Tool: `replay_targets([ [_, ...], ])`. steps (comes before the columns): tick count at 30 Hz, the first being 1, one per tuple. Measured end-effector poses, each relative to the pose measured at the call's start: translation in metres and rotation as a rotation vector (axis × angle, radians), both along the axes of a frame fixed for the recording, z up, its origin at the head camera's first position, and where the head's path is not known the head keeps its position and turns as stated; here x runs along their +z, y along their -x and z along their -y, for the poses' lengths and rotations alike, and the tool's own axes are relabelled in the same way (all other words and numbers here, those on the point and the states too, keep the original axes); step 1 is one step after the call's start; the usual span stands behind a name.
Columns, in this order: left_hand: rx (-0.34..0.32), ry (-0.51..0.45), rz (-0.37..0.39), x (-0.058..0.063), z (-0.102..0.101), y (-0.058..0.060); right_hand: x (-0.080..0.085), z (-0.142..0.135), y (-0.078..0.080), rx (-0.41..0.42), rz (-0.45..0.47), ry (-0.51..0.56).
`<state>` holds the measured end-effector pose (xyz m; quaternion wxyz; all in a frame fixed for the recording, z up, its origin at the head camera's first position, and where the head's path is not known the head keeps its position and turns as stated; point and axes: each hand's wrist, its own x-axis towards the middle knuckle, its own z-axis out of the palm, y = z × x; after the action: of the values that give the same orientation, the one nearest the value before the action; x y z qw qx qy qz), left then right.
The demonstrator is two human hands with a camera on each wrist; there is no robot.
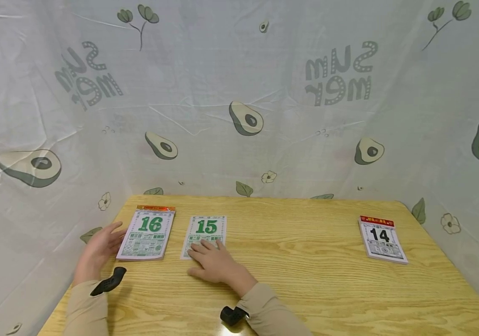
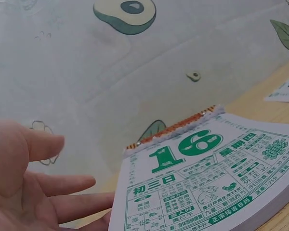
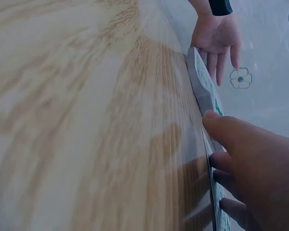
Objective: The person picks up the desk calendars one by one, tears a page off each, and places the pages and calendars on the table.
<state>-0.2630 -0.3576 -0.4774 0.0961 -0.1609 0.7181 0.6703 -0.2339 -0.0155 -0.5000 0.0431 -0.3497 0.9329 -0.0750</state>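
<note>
A thick tear-off calendar pad (image 1: 146, 239) showing a green 16 lies at the left of the table, with an orange-red strip along its top. My left hand (image 1: 100, 247) is beside its left edge, palm turned toward it and fingers loosely extended. In the left wrist view, the lower fingers (image 2: 89, 204) reach the pad's side, and some tips are hidden by it. A single calendar sheet (image 1: 206, 227) with a green 15 lies to the right of the pad. Across its lower part rests my right hand (image 1: 218, 265), palm down, fingers spread and thumb out to the side.
A smaller calendar pad (image 1: 384, 240) with a red top and a black 14 lies at the far right of the wooden table (image 1: 298, 266). A white curtain (image 1: 206, 158) printed with avocados and leaves encloses the back and both sides.
</note>
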Motion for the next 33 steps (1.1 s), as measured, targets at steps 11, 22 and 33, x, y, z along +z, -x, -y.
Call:
replay_targets([
  [11, -0.058, -0.362, -0.032, -0.001, 0.020, -0.010, 0.005, 0.016, -0.003, 0.019, 0.040, -0.029],
  [22, -0.071, -0.516, -0.059, 0.001, 0.028, -0.014, 0.005, 0.027, -0.003, 0.012, 0.041, -0.064],
  [33, -0.080, -0.422, -0.061, 0.007, 0.025, -0.014, 0.006, 0.027, -0.001, 0.040, 0.013, -0.038],
])
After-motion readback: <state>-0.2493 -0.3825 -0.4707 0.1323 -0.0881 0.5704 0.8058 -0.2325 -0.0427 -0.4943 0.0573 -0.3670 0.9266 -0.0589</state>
